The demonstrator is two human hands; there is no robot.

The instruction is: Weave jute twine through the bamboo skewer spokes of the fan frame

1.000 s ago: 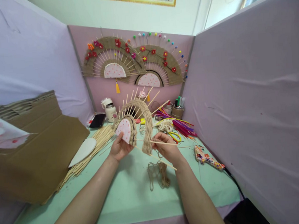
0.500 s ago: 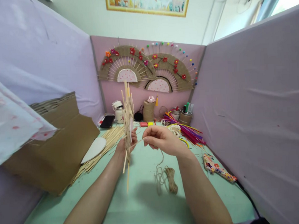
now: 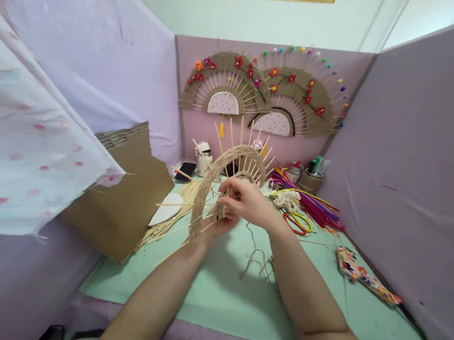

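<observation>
My left hand (image 3: 226,222) grips a half-round fan frame (image 3: 212,178) by its inner part, low and near the middle of the table. Thin wooden sticks radiate from the frame, and twine is woven through them in a wide arc. My right hand (image 3: 242,197) is in front of the frame with fingers pinched together at its inner section. Twine (image 3: 251,235) trails down below this hand to a loose tangle (image 3: 266,270) on the table, partly behind my right forearm. What lies between the right fingertips is hidden.
Left of the frame lie a bundle of sticks (image 3: 150,239), a white half-round piece (image 3: 166,209) and cardboard (image 3: 118,217). To the right are scissors (image 3: 297,223), coloured pipe cleaners (image 3: 322,210) and a flower-patterned glue gun (image 3: 366,277) with its cord. Finished fans (image 3: 302,83) hang behind.
The fan frame has turned from edge-on to showing its woven face. My right hand has moved in from the side to the frame's inner section. The view has shifted left.
</observation>
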